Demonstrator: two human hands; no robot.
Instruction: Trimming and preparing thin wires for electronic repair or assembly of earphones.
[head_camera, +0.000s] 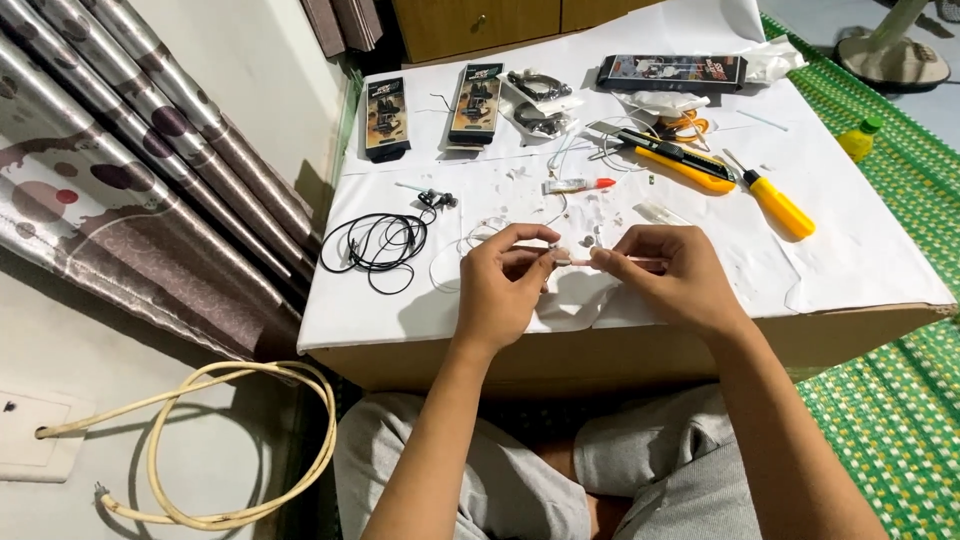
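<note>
A: What are the hands doing?

B: The left hand (503, 275) and the right hand (668, 270) sit close together over the near edge of the white paper-covered box table (860, 255), fingertips pinched from both sides on a small pale plastic piece on a thin white wire (572, 260). Held at both ends like that, I think, because it is too small to steady one-handed.

A: And around them?

B: Just left lies a coiled black earphone cable (378, 242), set clear of the hands. Beyond the fingers is a small glue tube with a red cap (578, 185), close enough to grab. Farther right, a yellow utility knife (680, 160) and a yellow-handled screwdriver (775, 202) lie side by side. Three dark printed retail boxes (476, 104) line the far edge, out of the way.
</note>
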